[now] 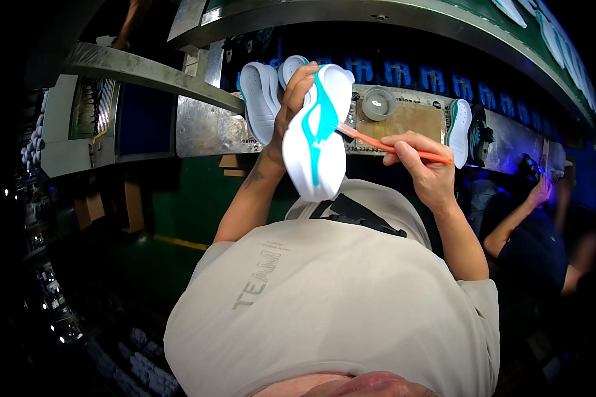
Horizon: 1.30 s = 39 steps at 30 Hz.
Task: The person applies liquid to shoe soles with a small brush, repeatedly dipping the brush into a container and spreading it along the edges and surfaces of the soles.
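My left hand (294,99) is closed around a white shoe sole (326,173) with a turquoise inlay, held up in front of me with its underside in view. Part of that hand is hidden behind the sole. Between the fingers of my right hand (420,162) is an orange-handled brush (371,141). Its bristle end meets the sole's turquoise middle, at the edge nearest this hand. A small round bowl (379,104) with a little pale stuff inside stands on the bench just beyond the brush.
More white soles (259,99) stand on the bench left of my hand. Another sole (459,129) and a dark shoe (478,140) lie at the right. Dark blue shoe-like pieces line the conveyor behind. A metal rail (152,76) crosses at left. A co-worker's hand (540,192) shows at far right.
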Motion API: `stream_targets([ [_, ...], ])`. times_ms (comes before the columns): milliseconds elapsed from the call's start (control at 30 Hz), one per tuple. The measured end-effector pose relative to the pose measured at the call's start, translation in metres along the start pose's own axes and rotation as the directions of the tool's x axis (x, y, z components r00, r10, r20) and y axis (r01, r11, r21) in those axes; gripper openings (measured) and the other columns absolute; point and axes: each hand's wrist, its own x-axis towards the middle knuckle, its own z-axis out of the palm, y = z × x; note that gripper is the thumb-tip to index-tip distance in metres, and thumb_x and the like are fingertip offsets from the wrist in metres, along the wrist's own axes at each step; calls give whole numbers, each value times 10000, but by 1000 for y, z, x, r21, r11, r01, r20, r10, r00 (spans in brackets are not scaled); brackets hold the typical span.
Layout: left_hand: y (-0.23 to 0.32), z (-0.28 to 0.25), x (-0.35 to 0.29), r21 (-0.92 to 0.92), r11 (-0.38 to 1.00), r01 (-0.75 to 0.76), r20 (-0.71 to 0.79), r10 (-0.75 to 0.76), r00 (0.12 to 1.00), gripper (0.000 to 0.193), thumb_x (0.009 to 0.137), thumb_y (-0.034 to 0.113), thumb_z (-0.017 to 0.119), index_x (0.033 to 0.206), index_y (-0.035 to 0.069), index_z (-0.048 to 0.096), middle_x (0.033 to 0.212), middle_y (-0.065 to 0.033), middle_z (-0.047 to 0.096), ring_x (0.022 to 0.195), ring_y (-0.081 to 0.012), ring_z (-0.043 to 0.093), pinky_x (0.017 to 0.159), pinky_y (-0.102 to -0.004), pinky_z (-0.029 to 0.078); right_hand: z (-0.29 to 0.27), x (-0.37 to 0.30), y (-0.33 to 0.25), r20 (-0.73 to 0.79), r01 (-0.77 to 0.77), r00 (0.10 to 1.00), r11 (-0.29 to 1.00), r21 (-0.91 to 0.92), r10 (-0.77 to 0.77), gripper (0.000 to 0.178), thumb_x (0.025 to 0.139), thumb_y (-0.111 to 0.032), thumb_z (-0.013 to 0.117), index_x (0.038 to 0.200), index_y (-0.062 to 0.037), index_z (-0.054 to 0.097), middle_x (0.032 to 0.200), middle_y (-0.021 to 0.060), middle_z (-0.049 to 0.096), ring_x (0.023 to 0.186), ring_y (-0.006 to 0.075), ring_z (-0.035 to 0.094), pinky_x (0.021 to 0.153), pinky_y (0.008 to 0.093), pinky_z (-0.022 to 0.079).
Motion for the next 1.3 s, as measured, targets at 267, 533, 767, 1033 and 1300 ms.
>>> stream_targets([
  [267, -22, 1, 11, 158, 984, -79, -41, 87, 995, 912, 775, 131, 879, 1484, 62, 309, 1425, -244, 449, 1277, -404, 528, 1087, -479, 461, 24, -18, -44, 100, 104, 991, 988, -116, -93, 174, 971, -54, 621, 1000, 46, 760, 779, 97, 737, 714, 138, 681, 704, 266, 523],
  [533, -29, 2, -2, 486, 869, -90, -99, 156, 983, 804, 781, 81, 796, 1444, 20, 346, 1453, -308, 404, 1331, -508, 466, 1113, -556, 428, 40, -8, -49, -30, -102, 992, 925, 367, 121, 314, 1076, -204, 544, 1025, 43, 732, 791, 79, 716, 729, 127, 670, 710, 258, 549],
  [767, -4, -3, -2, 385, 923, 19, -130, 34, 991, 800, 772, 195, 863, 1420, 16, 430, 1424, -210, 448, 1305, -401, 494, 1088, -486, 438, 39, 16, -10, -117, -79, 984, 918, 390, 134, 263, 1056, -188, 609, 1131, 38, 720, 877, 80, 734, 801, 115, 655, 760, 257, 526],
  [1033, 65, -6, 19, -151, 894, 422, 16, -425, 905, 695, 748, 180, 881, 1337, 24, 547, 1302, -142, 545, 1233, -279, 549, 1074, -414, 445, 14, 41, 71, -244, 11, 970, 1000, -3, -11, 238, 1030, -146, 644, 1171, 28, 727, 947, 76, 755, 886, 114, 665, 834, 250, 519],
  [1300, 54, 0, 8, -95, 903, 419, 43, -417, 908, 557, 826, 155, 866, 1292, 2, 603, 1231, -128, 663, 1143, -260, 641, 1024, -382, 489, 3, 42, 74, -322, 133, 934, 987, -91, -155, 198, 993, -104, 665, 1130, 20, 736, 923, 88, 761, 896, 140, 697, 829, 271, 533],
])
